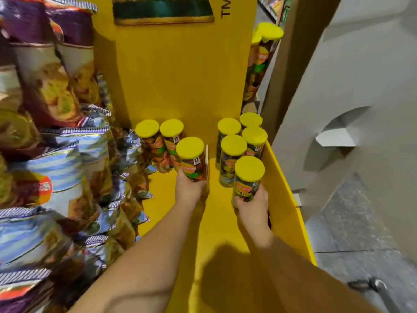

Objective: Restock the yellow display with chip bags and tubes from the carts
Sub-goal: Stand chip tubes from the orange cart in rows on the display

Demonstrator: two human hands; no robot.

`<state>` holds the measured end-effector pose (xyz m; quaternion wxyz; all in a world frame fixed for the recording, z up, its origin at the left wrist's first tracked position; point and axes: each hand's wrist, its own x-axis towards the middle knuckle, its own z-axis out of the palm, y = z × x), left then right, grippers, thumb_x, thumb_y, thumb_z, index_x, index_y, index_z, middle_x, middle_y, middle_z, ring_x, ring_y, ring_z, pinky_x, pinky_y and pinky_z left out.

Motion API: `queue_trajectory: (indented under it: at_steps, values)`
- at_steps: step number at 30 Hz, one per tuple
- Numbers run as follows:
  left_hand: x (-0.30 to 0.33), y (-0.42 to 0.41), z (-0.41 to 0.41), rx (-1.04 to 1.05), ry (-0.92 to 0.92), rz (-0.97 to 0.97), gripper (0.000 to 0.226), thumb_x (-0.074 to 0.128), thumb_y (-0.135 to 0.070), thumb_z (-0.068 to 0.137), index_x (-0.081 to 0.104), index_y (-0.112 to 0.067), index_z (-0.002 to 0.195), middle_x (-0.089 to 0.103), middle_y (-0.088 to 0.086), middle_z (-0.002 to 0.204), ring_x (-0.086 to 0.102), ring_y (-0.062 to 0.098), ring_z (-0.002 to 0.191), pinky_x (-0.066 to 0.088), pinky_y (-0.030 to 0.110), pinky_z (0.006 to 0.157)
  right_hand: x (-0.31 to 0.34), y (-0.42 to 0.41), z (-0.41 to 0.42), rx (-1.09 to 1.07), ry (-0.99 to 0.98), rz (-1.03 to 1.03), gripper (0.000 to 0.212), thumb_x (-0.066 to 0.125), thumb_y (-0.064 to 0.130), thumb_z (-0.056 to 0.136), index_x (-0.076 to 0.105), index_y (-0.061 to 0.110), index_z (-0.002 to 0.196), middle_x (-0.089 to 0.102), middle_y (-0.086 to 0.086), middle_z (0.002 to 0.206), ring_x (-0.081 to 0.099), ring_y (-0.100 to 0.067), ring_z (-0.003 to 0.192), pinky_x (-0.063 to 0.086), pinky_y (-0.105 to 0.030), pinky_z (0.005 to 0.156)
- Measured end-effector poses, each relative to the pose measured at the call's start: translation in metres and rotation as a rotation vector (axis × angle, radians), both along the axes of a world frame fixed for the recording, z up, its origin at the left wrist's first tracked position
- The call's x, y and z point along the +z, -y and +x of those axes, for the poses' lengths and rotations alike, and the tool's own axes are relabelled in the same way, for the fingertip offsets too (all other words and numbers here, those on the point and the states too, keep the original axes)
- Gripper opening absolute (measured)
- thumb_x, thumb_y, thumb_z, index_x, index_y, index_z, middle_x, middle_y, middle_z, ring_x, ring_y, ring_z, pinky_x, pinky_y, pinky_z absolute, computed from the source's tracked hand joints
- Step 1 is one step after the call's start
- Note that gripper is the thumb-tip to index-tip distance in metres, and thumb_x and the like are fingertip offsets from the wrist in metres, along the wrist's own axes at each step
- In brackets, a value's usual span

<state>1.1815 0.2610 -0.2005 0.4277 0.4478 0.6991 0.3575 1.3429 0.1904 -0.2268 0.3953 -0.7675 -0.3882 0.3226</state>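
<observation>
Right now both hands are down on the floor of the yellow display (pixel 288 184), each wrapped around the lower half of a chip tube. The left hand (pixel 188 189) grips the left tube (pixel 191 159), which stands upright just in front of 2 other tubes (pixel 158 143) at the back left, beside a thin white divider (pixel 207 159). The right hand (pixel 253 205) curls around the right tube (pixel 248 177), upright too and nearest of a cluster of 5 tubes (pixel 237 141) packed toward the right wall. I can't tell whether either base is already resting on the shelf floor, since the hands hide it. These tubes look like stiff cardboard cylinders with soft yellow plastic lids, light for their height and so easy to tip; the printed wrap seems smooth and a little slick. Holding them low around the body, as both hands do, looks sensible, because it keeps them steady while they are set down and spares the lids, which would likely pop off if pulled. Chip bags (pixel 58 154) fill the stacked rows to the left, puffy and crinkly, and those would want a gentle hold by the top seam rather than a squeeze. More tubes (pixel 264 55) show on a shelf beyond the right panel.
</observation>
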Motion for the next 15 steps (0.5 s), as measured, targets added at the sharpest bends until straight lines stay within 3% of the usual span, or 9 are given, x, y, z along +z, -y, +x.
queue_trajectory:
  at_steps: [3,7,13,15]
  values:
    - [-0.011,-0.018,-0.002,0.016,-0.021,-0.010,0.068,0.078,-0.005,0.076,0.043,-0.013,0.133,0.056,0.007,0.129,0.053,0.025,0.120,0.042,0.036,0.100,-0.012,-0.006,0.002,-0.029,-0.004,0.028,0.079,0.075,0.019,0.082,0.031,0.015,0.148,0.041,-0.008,0.141,0.039,-0.026,0.132,0.034,-0.036,0.110]
    - [-0.027,-0.036,-0.002,0.003,-0.076,0.001,0.076,0.083,-0.008,0.070,0.044,-0.015,0.135,0.053,0.008,0.133,0.052,0.027,0.123,0.046,0.041,0.101,-0.020,-0.015,0.001,-0.071,-0.017,0.048,0.077,0.074,0.019,0.083,0.031,0.016,0.148,0.040,-0.007,0.139,0.044,-0.023,0.127,0.033,-0.023,0.095]
    - [-0.033,-0.053,0.002,-0.019,-0.173,-0.006,0.084,0.079,-0.027,0.080,0.029,-0.019,0.147,0.036,0.013,0.142,0.046,0.032,0.124,0.043,0.039,0.097,-0.026,-0.024,0.002,-0.145,0.047,0.020,0.079,0.075,0.030,0.083,0.031,0.016,0.148,0.041,-0.009,0.139,0.047,-0.026,0.125,0.040,-0.027,0.092]
    - [-0.036,-0.055,0.002,-0.040,-0.212,-0.007,0.082,0.077,-0.035,0.081,0.028,-0.019,0.146,0.042,0.012,0.141,0.048,0.034,0.123,0.044,0.040,0.091,-0.028,-0.024,0.001,-0.162,0.066,-0.047,0.078,0.071,0.040,0.085,0.030,0.019,0.148,0.043,-0.009,0.136,0.049,-0.030,0.123,0.044,-0.034,0.093]
